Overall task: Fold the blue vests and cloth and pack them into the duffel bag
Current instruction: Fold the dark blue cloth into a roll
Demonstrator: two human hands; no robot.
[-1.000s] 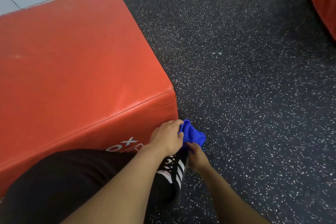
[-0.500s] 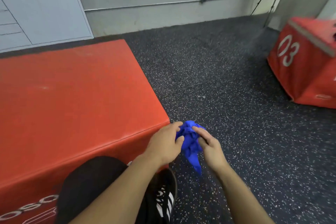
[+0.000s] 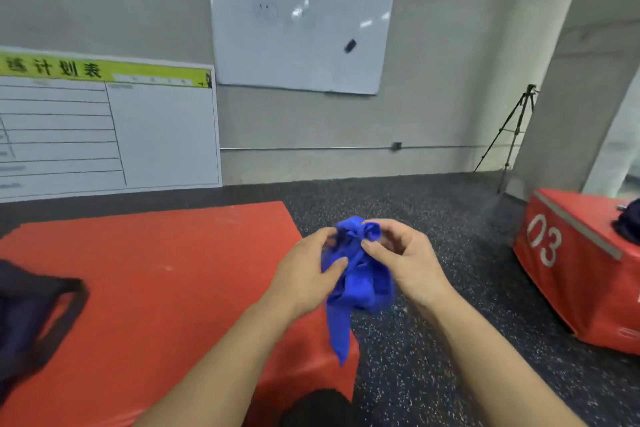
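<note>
A crumpled blue cloth [image 3: 360, 284] hangs in the air between both hands, over the right edge of the big red box [image 3: 156, 281]. My left hand [image 3: 308, 267] pinches its left side with thumb and fingers. My right hand [image 3: 405, 260] pinches the bunched top of it. One loose end dangles down to about the box's corner. A dark duffel bag [image 3: 31, 319] with a black strap lies on the box at the far left, partly cut off by the frame.
A second red box marked 03 [image 3: 568, 263] stands at the right with a dark item [image 3: 628, 222] on top. Speckled dark floor [image 3: 433, 340] lies between the boxes. Whiteboards hang on the far wall, and a tripod [image 3: 512, 135] stands by a pillar.
Both hands have lifted the blue cloth from the floor beside my shoe up to chest height. The view has tilted up, bringing the wall, the boards and the duffel bag into sight.
</note>
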